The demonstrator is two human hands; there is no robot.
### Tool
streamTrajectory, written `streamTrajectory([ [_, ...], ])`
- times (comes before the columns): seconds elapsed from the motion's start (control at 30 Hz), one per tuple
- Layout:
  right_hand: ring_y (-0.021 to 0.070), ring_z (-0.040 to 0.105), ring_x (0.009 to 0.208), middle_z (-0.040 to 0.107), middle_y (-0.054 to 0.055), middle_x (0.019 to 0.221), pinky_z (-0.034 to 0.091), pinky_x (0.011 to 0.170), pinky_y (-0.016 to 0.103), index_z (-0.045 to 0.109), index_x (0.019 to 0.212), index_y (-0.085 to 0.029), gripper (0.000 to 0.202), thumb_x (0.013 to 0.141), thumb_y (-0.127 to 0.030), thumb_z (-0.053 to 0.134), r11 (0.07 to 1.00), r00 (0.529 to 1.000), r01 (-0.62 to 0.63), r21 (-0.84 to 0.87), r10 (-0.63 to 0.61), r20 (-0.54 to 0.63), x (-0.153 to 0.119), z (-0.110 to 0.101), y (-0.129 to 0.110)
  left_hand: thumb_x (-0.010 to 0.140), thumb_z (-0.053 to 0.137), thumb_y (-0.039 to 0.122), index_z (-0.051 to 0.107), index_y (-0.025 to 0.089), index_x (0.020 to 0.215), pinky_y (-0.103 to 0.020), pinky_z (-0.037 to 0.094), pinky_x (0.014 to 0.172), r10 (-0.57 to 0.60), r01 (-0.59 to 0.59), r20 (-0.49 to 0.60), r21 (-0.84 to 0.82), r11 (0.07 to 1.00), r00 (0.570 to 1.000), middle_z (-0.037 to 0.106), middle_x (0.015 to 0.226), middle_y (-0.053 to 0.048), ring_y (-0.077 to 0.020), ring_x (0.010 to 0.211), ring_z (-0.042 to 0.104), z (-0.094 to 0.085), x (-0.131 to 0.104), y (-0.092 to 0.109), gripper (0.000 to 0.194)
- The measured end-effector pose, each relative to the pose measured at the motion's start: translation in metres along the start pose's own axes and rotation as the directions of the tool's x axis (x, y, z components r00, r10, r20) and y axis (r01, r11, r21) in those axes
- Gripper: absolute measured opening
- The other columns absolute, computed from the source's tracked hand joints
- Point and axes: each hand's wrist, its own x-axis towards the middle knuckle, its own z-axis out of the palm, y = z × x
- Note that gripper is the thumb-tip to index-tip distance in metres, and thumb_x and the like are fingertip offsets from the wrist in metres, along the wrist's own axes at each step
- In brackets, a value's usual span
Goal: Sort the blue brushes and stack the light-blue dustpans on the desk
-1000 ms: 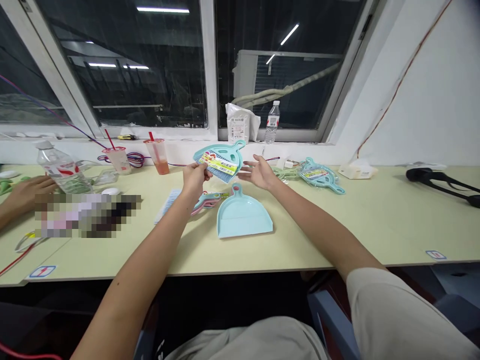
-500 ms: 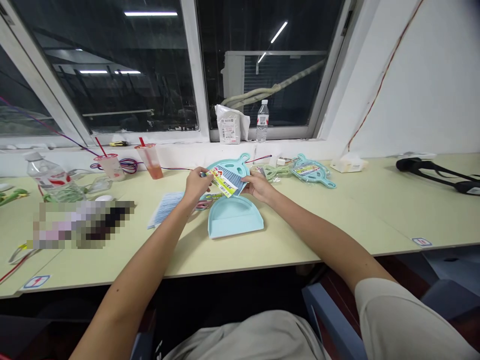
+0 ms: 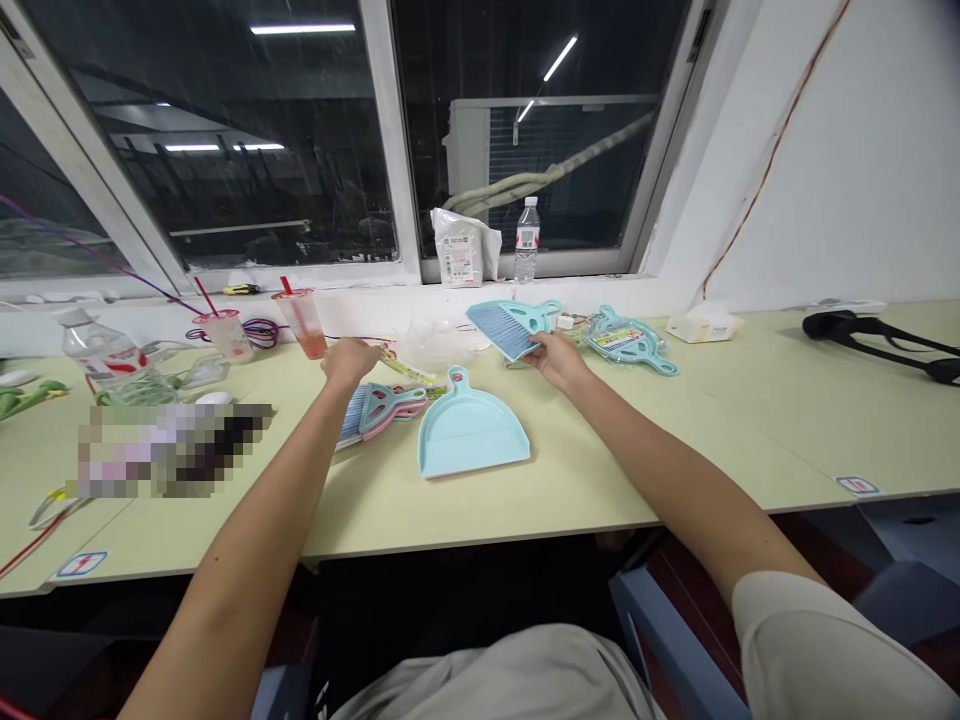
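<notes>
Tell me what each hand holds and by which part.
The right hand grips the light-blue brush-and-dustpan set by its lower edge, beside the bristles; the left hand pinches the clear plastic wrapper by its left end.

On the table [image 3: 637,450], a dustpan [image 3: 474,440] is lying centrally, with stacked brushes [image 3: 386,405] sitting just to its left. Behind the dustpan, a wrapper [image 3: 435,345] is trailing from the left fingers [image 3: 367,352]; to its right, the right fingers [image 3: 543,346] are holding a brush [image 3: 506,325]. Farther right, a wrapped set [image 3: 626,343] is lying. Left of the left fingers, two cups [image 3: 306,328] are standing. Behind, a package [image 3: 459,252] is apparently resting on the windowsill [image 3: 592,287], left of a bottle [image 3: 526,245].
</notes>
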Motion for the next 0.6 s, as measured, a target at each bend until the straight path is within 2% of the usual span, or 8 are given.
streamTrajectory([
  [0.07, 0.0147, 0.068, 0.064, 0.071, -0.002, 0.075, 0.065, 0.064, 0.031, 0.056, 0.085, -0.020, 0.024, 0.075, 0.000, 0.063, 1.000, 0.999, 0.012, 0.014, -0.011, -0.035, 0.004, -0.012, -0.004, 0.066, 0.079, 0.035, 0.067, 0.018, 0.074, -0.052, 0.042, 0.095, -0.057, 0.059, -0.015, 0.227, 0.972, 0.998, 0.073, 0.102, -0.025, -0.0472, 0.121, 0.058, 0.012, 0.002, -0.005, 0.022],
  [0.13, 0.0147, 0.068, 0.064, 0.071, -0.002, 0.075, 0.065, 0.064, 0.031, 0.057, 0.085, -0.020, 0.024, 0.075, 0.001, 0.063, 1.000, 0.999, 0.009, 0.016, -0.008, -0.054, 0.005, -0.019, -0.004, 0.068, 0.076, 0.033, 0.069, 0.017, 0.081, -0.052, 0.041, 0.098, -0.063, 0.061, -0.005, 0.356, 0.933, 0.998, 0.072, 0.109, -0.027, -0.0476, 0.127, 0.055, 0.025, -0.001, -0.004, 0.022],
  [0.27, 0.0145, 0.065, 0.060, 0.070, -0.001, 0.073, 0.064, 0.061, 0.031, 0.060, 0.086, -0.018, 0.021, 0.078, 0.001, 0.059, 1.000, 1.000, -0.016, -0.006, 0.016, -0.026, 0.001, -0.016, 0.001, 0.069, 0.073, 0.031, 0.068, 0.017, 0.086, -0.052, 0.039, 0.099, 0.000, -0.021, 0.052, 0.416, 0.909, 0.999, 0.073, 0.107, -0.027, -0.0482, 0.129, 0.052, 0.039, -0.010, 0.003, 0.023],
  [0.43, 0.0160, 0.065, 0.060, 0.068, -0.001, 0.069, 0.065, 0.062, 0.033, 0.061, 0.086, -0.018, 0.022, 0.078, 0.002, 0.058, 0.999, 0.999, -0.039, -0.017, 0.040, 0.006, -0.003, -0.009, 0.002, 0.067, 0.074, 0.033, 0.067, 0.018, 0.087, -0.053, 0.037, 0.098, 0.029, -0.083, 0.117, 0.485, 0.871, 0.993, 0.073, 0.107, -0.027, -0.0512, 0.130, 0.049, 0.032, -0.014, 0.008, 0.026],
  [0.6, 0.0163, 0.066, 0.062, 0.070, 0.001, 0.073, 0.065, 0.064, 0.033, 0.062, 0.088, -0.018, 0.022, 0.078, 0.002, 0.058, 0.999, 0.999, -0.048, -0.022, 0.048, 0.022, -0.005, -0.009, 0.000, 0.069, 0.076, 0.042, 0.068, 0.019, 0.088, -0.054, 0.035, 0.099, 0.064, -0.119, 0.125, 0.504, 0.856, 0.990, 0.073, 0.106, -0.027, -0.0531, 0.133, 0.046, 0.033, -0.016, 0.004, 0.031],
])
